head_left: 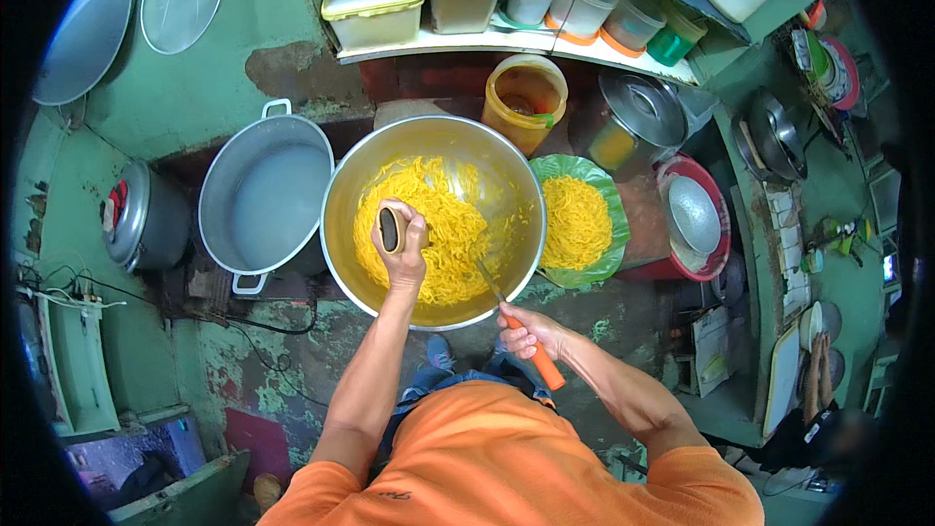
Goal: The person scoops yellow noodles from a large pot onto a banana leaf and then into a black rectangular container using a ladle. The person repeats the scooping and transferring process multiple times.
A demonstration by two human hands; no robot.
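A large round metal basin [438, 120] holds a heap of yellow noodle-like strands [438, 234]. My left hand [403, 237] grips the end of a wooden handle [391, 230] above the strands; the tool's far end is hidden. At the basin's near right rim, my right hand [532, 332] is closed around the orange handle [544, 367] of a metal utensil [488, 279]. The utensil's tip reaches into the strands. To the right, touching or very near the basin, more yellow strands [577, 223] lie piled on a green leaf [619, 223].
Left of the basin stands a two-handled pot [208, 197] of cloudy liquid, beside a lidded pot [166, 215]. Behind are a yellow bucket [524, 133] and a lidded steel pot [643, 109]. A red tub [719, 234] stands right. Another person [818, 380] is at far right.
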